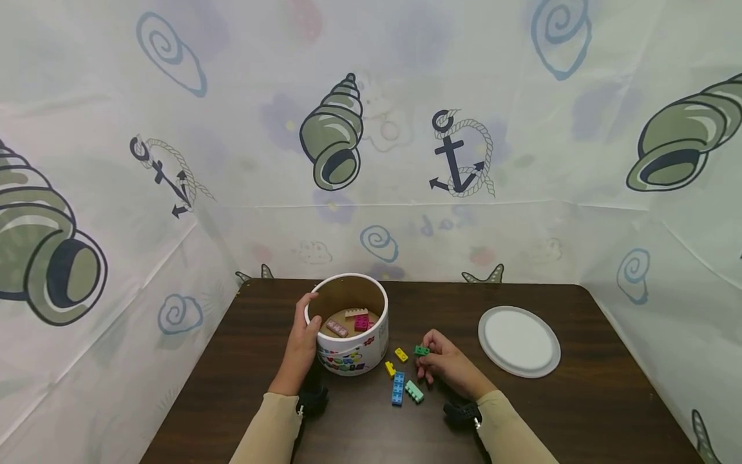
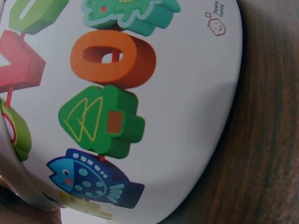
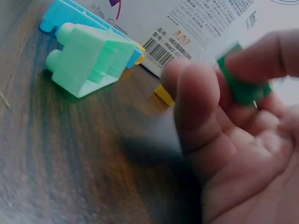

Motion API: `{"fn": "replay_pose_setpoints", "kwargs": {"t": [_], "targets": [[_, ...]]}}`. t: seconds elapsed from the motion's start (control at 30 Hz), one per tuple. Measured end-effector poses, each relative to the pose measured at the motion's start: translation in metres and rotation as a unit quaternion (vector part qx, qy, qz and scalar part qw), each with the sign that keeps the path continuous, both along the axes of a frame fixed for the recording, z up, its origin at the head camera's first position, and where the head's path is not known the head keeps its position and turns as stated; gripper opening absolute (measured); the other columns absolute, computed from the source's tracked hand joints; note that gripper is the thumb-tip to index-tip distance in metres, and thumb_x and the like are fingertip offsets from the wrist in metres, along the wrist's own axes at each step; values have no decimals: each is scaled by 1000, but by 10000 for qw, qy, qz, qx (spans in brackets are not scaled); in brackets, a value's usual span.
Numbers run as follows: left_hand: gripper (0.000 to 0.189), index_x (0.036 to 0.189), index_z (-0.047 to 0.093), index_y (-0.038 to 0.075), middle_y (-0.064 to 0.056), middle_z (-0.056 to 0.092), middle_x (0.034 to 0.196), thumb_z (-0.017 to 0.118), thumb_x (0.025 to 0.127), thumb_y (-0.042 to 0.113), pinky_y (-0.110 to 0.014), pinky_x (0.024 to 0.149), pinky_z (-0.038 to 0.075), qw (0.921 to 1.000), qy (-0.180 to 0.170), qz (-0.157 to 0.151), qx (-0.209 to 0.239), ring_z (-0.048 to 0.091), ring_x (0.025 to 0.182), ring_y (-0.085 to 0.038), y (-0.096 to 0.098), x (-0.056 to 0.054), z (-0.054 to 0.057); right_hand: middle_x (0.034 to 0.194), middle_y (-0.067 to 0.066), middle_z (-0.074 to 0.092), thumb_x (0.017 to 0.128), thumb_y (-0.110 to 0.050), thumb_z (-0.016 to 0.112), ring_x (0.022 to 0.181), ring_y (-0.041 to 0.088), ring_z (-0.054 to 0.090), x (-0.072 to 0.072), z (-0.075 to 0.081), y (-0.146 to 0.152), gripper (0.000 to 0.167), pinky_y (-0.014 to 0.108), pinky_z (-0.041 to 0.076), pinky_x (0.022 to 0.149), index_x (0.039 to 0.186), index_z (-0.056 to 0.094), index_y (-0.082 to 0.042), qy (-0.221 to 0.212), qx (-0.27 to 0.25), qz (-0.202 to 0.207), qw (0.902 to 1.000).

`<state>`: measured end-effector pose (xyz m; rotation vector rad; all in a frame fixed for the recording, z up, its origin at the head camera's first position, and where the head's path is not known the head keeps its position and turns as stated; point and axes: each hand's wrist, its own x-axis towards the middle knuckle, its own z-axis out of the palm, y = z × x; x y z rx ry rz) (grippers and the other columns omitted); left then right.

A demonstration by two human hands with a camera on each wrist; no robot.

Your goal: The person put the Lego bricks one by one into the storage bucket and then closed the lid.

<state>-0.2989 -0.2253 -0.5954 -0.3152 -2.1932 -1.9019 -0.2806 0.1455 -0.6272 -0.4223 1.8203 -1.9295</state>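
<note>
Nearest me on the dark wood-grain tabletop, I see a long blue brick and a mint green brick lying side by side, just in front of my right hand. That hand's fingers are pinched on a small dark green brick, held just above the tabletop to the right of the tub. Two little yellow bricks lie between that hand and the tub, well within reach.

My left hand wraps the left wall of the round white cardboard tub, thumb hooked over the rim, fingers curled against its side. Inside, on the brown floor, rest a pink brick, a magenta brick and a cream brick.

The left wrist view shows what the head view cannot: the tub's glossy wall is printed with a blue fish, a green tree and an orange ring. The right wrist view shows the mint brick's round studs and hollow underside, and a barcode on the tub.

Farther right lies a flat white round lid, well apart from the bricks. Behind everything hangs a sheet printed with shells and anchors.
</note>
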Motion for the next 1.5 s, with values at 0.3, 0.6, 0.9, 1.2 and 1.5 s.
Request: {"fn": "replay_pose_setpoints", "kwargs": {"t": [0.3,0.6,0.9,1.2,1.5], "targets": [[55,164,33,26,-14,35,170,49,112,32,-69,125,29,9999,-81,51,43,41,151,-48,-2,0,0,107,13,65,111,-24,62,82,20,67,-3,2,-1,25,27,56,66,121,45,-7,-6,-83,107,9999],[54,164,33,29,-12,31,172,48,112,33,-72,126,27,10000,-46,60,-26,37,154,-48,-3,1,3,102,14,62,114,-17,50,73,16,63,-5,2,-1,42,25,52,60,153,52,-2,111,-54,321,9994],[56,165,32,27,-14,32,172,48,113,35,-71,125,28,10000,-51,59,-26,39,153,-48,-6,1,4,96,9,62,109,-21,68,66,15,60,-5,0,-5,41,25,51,56,133,42,0,312,-49,137,9994],[57,165,31,25,-17,33,171,48,111,30,-69,123,32,9999,-146,42,-40,42,150,-49,1,-2,5,82,0,55,98,-26,83,59,12,45,-4,15,-3,46,25,41,52,126,52,-4,836,465,-444,9944],[56,163,34,26,-15,36,170,51,110,36,-71,124,31,9998,-155,116,8,42,150,-48,2,-2,1,90,9,57,105,-41,72,65,16,47,1,74,-18,35,27,43,56,131,67,-18,1375,694,-1028,9827]]}}
